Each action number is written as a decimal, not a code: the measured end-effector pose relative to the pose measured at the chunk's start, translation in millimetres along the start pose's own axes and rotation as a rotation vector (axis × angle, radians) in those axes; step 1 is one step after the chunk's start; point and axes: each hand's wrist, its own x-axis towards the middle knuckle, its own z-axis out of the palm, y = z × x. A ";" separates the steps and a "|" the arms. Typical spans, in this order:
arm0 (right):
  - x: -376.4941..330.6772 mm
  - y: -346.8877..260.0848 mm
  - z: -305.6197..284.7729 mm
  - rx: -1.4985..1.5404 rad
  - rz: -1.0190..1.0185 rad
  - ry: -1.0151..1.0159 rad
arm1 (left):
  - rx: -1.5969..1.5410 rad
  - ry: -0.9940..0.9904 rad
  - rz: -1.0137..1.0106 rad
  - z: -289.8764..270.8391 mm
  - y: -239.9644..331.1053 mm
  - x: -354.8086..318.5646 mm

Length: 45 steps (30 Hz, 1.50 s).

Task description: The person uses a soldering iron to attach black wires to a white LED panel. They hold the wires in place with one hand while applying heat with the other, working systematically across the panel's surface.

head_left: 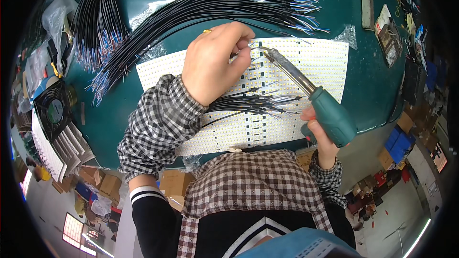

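Green tbl (375, 83), cardboard boxes (110, 187) on floor. White LED bd (325, 64) along tbl's near edge. Soldering iron (313, 91) over bd's R half: long axis diag., tip far & L, handle at near R corner, gripped by R hand (323, 136). L hand (215, 59) pinches thin wire (255, 45).

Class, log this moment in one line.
right hand: holding green-handled soldering iron | left hand: over white LED board, near iron tip | black cables: on board
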 end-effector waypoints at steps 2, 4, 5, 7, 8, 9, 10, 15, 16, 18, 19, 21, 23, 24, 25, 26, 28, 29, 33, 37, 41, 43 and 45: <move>0.0 -1.4 2.1 0.008 0.013 0.012 | 0.013 0.017 0.026 1.3 -2.0 -1.0; 0.4 -2.8 3.6 0.006 0.013 0.016 | -0.006 0.035 0.027 3.5 -4.5 -2.6; 0.9 -3.5 4.2 0.006 0.013 0.017 | -0.032 0.045 0.015 5.1 -5.6 -3.6; 1.3 -4.2 4.7 0.002 0.013 0.019 | -0.067 0.057 -0.003 7.0 -6.8 -4.8; 1.1 -4.1 4.7 0.001 0.013 0.022 | -0.076 0.059 -0.008 7.6 -7.0 -5.0; 0.8 -4.0 4.9 0.007 0.014 0.027 | -0.085 0.060 -0.013 8.2 -7.1 -5.1; 1.3 -5.2 5.4 0.010 0.019 0.029 | -0.081 0.060 -0.010 7.9 -7.5 -5.0; 2.7 -8.6 6.3 -0.005 0.053 0.036 | -0.084 0.070 -0.003 8.5 -9.1 -5.2; 1.4 -9.1 6.9 0.004 0.076 0.048 | -0.090 0.067 -0.001 8.0 -8.7 -4.9; -1.5 -8.2 6.3 0.017 0.092 0.066 | -0.102 0.061 0.004 6.8 -7.7 -4.6; -3.5 -5.2 4.3 0.023 0.083 0.070 | -0.117 0.050 0.014 6.2 -8.3 -4.8; -5.5 -0.5 0.2 0.021 0.076 0.074 | -0.146 0.030 0.031 4.5 -9.9 -5.5; -7.2 2.1 -2.5 0.005 0.081 0.074 | -0.129 0.020 0.009 2.6 -7.8 -5.7; -7.0 1.1 -1.1 0.010 0.077 0.075 | -0.121 0.015 -0.002 2.0 -7.1 -5.8; -5.7 -0.9 1.3 0.015 0.072 0.076 | -0.105 0.008 0.005 2.1 -7.2 -5.5; -4.4 -2.3 2.6 0.020 0.066 0.077 | -0.089 0.001 0.011 2.5 -7.7 -5.1; -1.1 -2.6 2.1 -0.022 0.020 0.030 | -0.074 0.008 0.015 3.4 -8.1 -4.9; 0.0 -3.0 2.0 -0.043 -0.003 0.005 | -0.075 0.022 0.013 4.5 -7.8 -4.9; 1.7 -7.3 6.2 -0.016 0.014 0.011 | -0.126 0.074 -0.032 8.4 -8.7 -6.6; 1.4 -6.4 5.5 -0.004 0.029 0.011 | -0.039 0.039 0.020 6.3 -8.7 -5.7; 1.4 -6.9 6.2 0.018 0.046 0.019 | 0.019 0.009 0.054 5.0 -8.3 -5.2; 1.2 -8.7 7.6 0.026 0.043 0.034 | -0.009 -0.004 0.054 3.6 -7.5 -4.7; -0.1 -7.2 6.2 0.023 0.029 0.038 | -0.075 -0.015 0.041 2.4 -7.6 -4.4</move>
